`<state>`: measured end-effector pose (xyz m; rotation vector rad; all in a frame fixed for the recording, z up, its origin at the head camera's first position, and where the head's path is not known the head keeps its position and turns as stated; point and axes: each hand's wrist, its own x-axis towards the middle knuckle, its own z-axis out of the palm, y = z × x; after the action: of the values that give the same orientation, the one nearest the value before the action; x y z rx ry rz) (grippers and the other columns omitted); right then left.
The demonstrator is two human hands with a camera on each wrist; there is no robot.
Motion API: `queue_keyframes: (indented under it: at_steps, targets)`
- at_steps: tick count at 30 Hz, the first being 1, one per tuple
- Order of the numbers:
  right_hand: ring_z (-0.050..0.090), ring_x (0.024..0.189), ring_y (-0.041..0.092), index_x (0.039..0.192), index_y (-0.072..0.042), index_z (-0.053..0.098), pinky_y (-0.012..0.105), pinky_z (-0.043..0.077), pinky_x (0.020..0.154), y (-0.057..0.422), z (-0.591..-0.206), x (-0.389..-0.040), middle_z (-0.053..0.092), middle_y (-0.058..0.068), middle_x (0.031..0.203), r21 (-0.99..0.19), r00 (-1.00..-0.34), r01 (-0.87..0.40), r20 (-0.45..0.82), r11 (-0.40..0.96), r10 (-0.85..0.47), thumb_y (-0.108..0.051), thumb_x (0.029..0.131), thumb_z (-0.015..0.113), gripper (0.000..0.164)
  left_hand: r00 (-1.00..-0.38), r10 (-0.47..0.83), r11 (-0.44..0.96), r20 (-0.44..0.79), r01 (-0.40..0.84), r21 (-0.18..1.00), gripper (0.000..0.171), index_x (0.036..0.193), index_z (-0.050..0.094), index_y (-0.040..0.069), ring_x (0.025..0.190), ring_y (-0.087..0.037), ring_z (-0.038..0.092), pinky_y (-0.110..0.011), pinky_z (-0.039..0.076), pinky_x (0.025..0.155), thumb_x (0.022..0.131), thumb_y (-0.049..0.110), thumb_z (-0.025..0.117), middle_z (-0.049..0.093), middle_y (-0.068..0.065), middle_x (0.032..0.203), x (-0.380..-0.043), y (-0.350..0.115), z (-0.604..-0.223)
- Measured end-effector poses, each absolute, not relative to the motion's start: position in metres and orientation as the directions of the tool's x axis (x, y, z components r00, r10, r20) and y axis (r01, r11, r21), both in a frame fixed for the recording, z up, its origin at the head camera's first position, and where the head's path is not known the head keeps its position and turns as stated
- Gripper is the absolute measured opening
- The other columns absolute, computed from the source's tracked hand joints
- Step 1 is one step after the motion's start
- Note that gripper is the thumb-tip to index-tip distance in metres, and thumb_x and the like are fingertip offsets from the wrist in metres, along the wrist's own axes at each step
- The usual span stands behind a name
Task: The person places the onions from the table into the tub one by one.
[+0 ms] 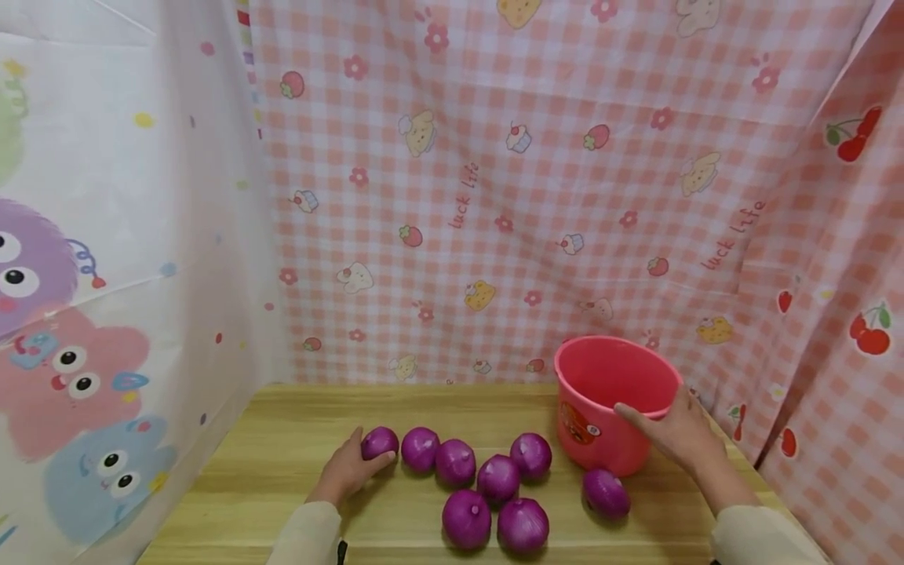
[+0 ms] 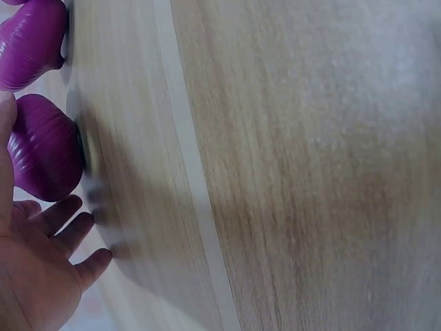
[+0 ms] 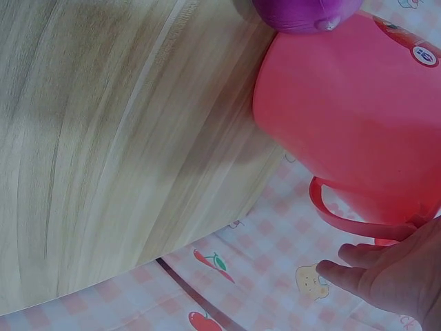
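Leftmost onion (image 1: 379, 442): on the table (image 1: 300, 412), at the end of a loose line; the left hand (image 1: 346, 472) is placed around it, thumb across the near side and fingers spread wide, firmness of contact not determinable. Six other onions (image 1: 455, 463) lie to its right in an uneven group. An eighth, the onion by the bucket (image 1: 606, 493), lies on its side just in front of the pink bucket (image 1: 625, 449). The bucket stands upright; the right hand (image 1: 681, 433) is at its rim, thumb and fingers held wide apart, with the handle (image 3: 351, 224) hanging beside the fingers in the right wrist view. Assessment: the work appears at an early stage, all eight visible onions being outside the bucket; its floor is hidden, so its contents cannot be confirmed. Patterned cloth (image 1: 494, 259) hangs behind.
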<state>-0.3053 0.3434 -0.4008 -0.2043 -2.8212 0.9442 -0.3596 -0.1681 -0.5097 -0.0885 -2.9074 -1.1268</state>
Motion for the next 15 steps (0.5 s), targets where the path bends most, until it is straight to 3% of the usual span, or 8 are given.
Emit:
queue_keyframes:
  at_steps: [8,15]
  targets:
    - [0.033,0.128,0.057,0.153,0.007,-0.005,0.070,0.037,0.098,0.3438,-0.4025,-0.3053,0.023,0.041,0.145,-0.610,-0.975,0.054,0.137,0.791,0.173,-0.074,0.083,0.059,0.125,-0.995,0.051,0.727,0.090,0.099,0.680,0.085,0.138,0.040,-0.018,0.120,-0.051,0.051,-0.060,0.042,0.100,0.088,0.042,0.072,0.051,-0.038,0.131,-0.3591,-0.1681,-0.5088]
    - [0.028,0.128,0.062,0.152,0.008,-0.011,0.074,0.036,0.095,0.3444,-0.3985,-0.3040,0.012,0.045,0.146,-0.578,-0.978,0.132,0.058,0.805,0.201,-0.079,0.082,0.054,0.129,-0.994,0.049,0.717,0.099,0.104,0.690,0.078,0.130,0.049,-0.016,0.109,-0.044,0.060,-0.056,0.049,0.092,0.085,0.041,0.077,0.059,-0.032,0.120,-0.3632,-0.1688,-0.5123]
